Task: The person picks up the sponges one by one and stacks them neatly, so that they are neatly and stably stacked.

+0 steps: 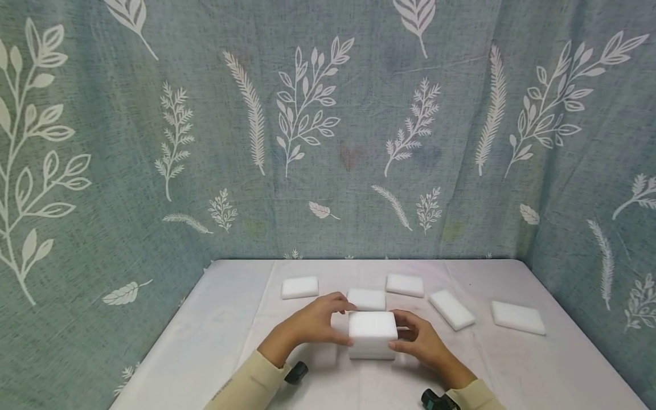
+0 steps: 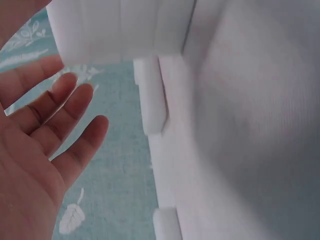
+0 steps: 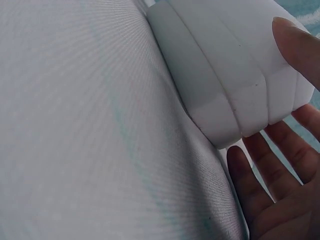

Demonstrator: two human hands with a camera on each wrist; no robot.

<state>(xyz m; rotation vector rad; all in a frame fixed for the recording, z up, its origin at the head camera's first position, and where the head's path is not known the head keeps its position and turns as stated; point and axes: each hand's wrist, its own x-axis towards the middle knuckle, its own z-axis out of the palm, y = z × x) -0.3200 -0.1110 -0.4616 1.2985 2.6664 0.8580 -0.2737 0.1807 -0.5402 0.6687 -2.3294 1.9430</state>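
Observation:
A stack of several white foam sponges stands near the front middle of the table, its layers lying flat on one another. My left hand is at the stack's left side, thumb low and index finger near the far corner. In the left wrist view its other fingers are spread and nearly straight, apart from the sponges. My right hand holds the right end, thumb on the near face and fingers behind. The right wrist view shows fingertips along the side of the stacked layers.
Just behind the stack lies a single white sponge. Others lie flat around it: one at far left, one at the back, a slanted one and one at right. A leaf-patterned curtain encloses the white-covered table.

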